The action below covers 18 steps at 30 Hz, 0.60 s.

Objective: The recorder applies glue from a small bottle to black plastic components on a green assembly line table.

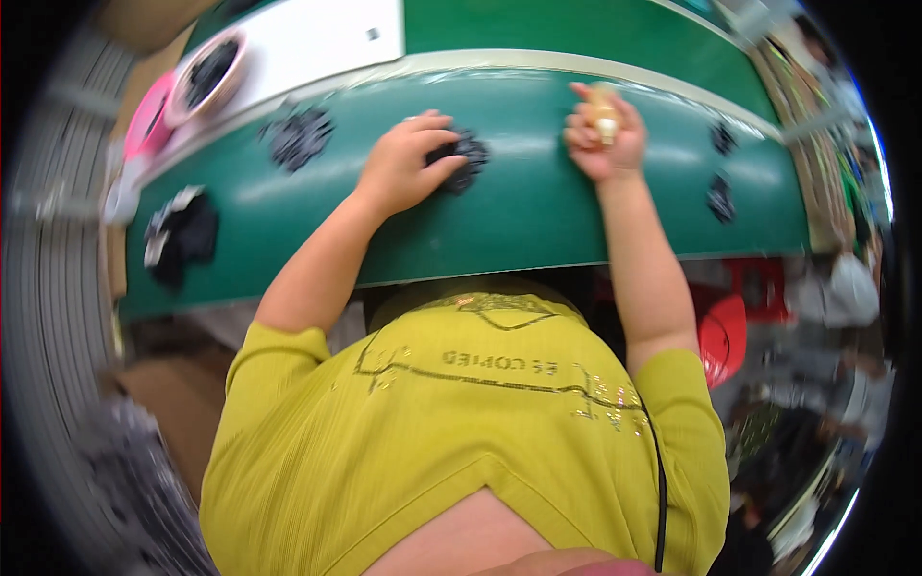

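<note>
With thumb and fingers parted, the left grip (408, 163) rests over a black pile (471, 161), seemingly keeping it gathered, while the right grip (605, 132) curls around a small tan object (603, 111), probably steadying it.

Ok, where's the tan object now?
Head view, upper right of centre: the tan object is in the right hand, right of the black pile at the left hand.
</note>
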### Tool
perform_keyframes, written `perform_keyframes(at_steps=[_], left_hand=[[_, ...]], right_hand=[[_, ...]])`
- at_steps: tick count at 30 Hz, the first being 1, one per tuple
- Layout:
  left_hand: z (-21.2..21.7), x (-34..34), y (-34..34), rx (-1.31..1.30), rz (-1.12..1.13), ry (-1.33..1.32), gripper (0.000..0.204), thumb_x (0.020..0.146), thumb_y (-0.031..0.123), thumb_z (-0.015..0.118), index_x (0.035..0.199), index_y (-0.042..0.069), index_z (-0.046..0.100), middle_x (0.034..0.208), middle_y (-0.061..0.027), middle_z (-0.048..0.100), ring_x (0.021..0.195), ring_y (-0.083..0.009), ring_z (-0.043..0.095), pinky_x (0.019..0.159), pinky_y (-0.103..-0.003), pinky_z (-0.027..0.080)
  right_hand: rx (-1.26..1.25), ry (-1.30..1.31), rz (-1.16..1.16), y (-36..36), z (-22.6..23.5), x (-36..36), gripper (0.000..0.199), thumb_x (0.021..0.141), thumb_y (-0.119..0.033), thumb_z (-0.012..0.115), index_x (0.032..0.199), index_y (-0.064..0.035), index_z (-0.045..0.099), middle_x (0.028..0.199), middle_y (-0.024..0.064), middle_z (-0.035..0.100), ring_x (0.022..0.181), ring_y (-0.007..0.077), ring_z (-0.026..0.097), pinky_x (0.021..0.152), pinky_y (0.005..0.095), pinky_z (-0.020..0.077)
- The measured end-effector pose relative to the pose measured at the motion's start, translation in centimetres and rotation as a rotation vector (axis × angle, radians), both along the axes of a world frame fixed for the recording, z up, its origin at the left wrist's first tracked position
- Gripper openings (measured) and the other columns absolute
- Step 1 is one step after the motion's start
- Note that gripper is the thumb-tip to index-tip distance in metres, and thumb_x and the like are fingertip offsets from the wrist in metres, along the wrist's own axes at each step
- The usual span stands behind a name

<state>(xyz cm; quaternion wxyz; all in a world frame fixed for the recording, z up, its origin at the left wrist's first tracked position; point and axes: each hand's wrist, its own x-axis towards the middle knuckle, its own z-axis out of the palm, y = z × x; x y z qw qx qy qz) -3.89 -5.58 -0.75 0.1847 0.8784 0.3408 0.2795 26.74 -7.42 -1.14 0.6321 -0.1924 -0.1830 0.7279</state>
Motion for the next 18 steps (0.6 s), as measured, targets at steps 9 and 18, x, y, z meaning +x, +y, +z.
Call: perform_keyframes(at_steps=[9,18], left_hand=[[-0.7,-1.9,2.1,-0.299,0.280,-0.352,0.021,0.079,0.020,0.064,0.093,0.005,0.067,0.099,-0.0111,0.066,0.090,-0.0231,0.063,0.079,-0.032,0.049],[2.8,4.3,3.6,-0.307,0.259,0.308,0.028,0.067,0.034,0.074,0.074,0.007,0.070,0.084,-0.0134,0.065,0.085,-0.0307,0.062,0.075,-0.038,0.051]], right_hand=[[-0.037,-0.104,0.041,6.7,0.8,-3.9,0.039,0.084,-0.027,0.053,0.107,0.0046,0.051,0.059,0.0056,0.045,0.048,0.0136,0.036,0.044,0.0256,0.0270],[0.007,-0.022,0.169,9.8,0.4,-6.2,0.045,0.085,-0.030,0.050,0.112,0.0057,0.049,0.061,0.0065,0.046,0.049,0.0132,0.035,0.046,0.0253,0.0280]])
